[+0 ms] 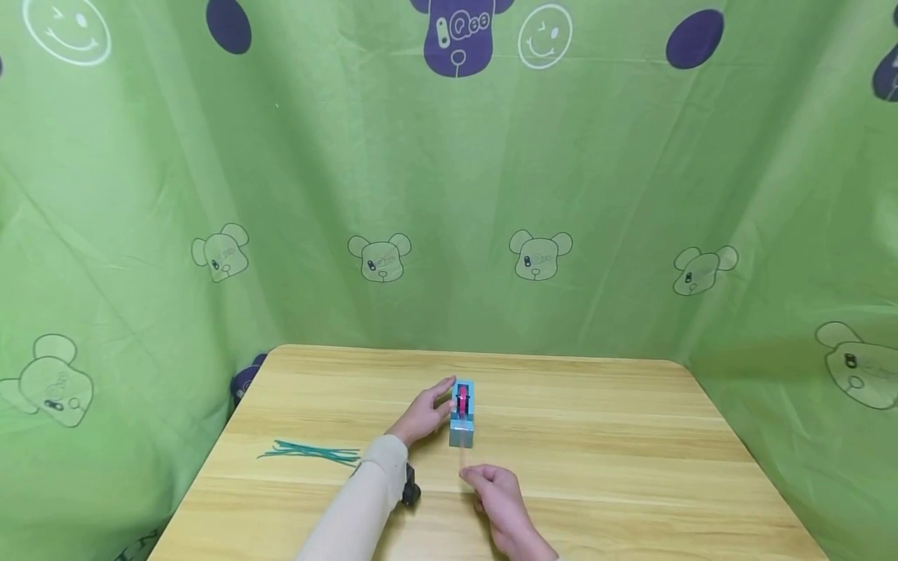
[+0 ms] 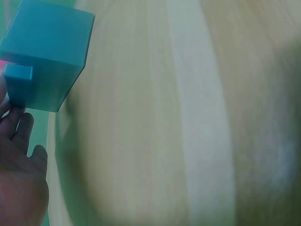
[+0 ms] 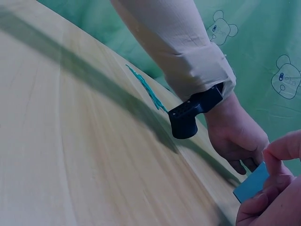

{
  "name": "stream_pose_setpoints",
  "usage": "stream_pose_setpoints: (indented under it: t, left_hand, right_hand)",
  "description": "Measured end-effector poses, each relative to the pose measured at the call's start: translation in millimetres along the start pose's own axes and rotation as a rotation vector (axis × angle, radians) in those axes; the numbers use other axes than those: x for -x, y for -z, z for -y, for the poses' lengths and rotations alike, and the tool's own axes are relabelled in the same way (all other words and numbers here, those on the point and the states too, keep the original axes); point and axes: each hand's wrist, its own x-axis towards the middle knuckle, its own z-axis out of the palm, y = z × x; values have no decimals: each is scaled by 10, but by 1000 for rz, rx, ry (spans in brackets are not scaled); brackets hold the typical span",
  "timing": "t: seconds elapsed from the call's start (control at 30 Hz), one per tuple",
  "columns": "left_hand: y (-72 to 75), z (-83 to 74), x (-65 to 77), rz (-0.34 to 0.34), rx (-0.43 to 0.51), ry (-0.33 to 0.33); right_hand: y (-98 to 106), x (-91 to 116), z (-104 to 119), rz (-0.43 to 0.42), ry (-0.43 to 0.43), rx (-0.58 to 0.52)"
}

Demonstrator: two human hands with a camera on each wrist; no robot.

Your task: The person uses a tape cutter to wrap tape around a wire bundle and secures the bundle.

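A blue tape dispenser (image 1: 461,433) with a pink-red reel (image 1: 463,400) stands near the middle of the wooden table. My left hand (image 1: 423,413) holds it from its left side, thumb and index finger against the body. In the left wrist view, the other fingers (image 2: 23,132) curl loosely beside the blue casing (image 2: 51,35). My right hand (image 1: 500,499), nearer the front edge, pinches the end of a clear tape strip (image 1: 463,458) that stretches out from the dispenser. The right wrist view shows the pinching fingers (image 3: 282,148) overlapping part of the dispenser (image 3: 251,184).
Several thin green strips (image 1: 312,450) lie in a loose bundle on the table (image 1: 596,436), left of my left forearm. A black camera (image 1: 410,491) is strapped at the left wrist. Green patterned curtain (image 1: 449,171) hangs behind and at both sides.
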Motion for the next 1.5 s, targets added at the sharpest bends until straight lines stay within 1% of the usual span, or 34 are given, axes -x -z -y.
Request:
stream_pose_setpoints:
  t: [0.3, 0.53, 0.73, 0.87, 1.07, 1.3, 1.4, 1.43, 1.5]
  left_hand:
    - [7, 11, -16, 9, -24, 16]
    - [6, 16, -27, 5, -3, 7]
    - [10, 20, -19, -3, -11, 1]
    - [-12, 21, -8, -6, -16, -15]
    - [-34, 33, 10, -5, -47, -15]
    - [-35, 30, 39, 7, -127, -16]
    - [-41, 28, 54, 1, -137, -9]
    - [-42, 20, 62, -1, -140, -7]
    - [-48, 7, 77, -10, -140, -14]
  right_hand:
    - [-16, 44, 4, 2, 14, 3]
    - [-22, 85, 12, 3, 27, -12]
    - [-7, 67, -17, 9, 27, -18]
    - [0, 67, -11, 7, 25, -13]
    - [0, 84, 7, 6, 34, -2]
    - [21, 76, 9, 0, 0, -16]
    - [30, 72, -1, 10, 9, -22]
    - [27, 98, 31, 17, 11, -22]
    - [26, 107, 36, 25, 14, -24]
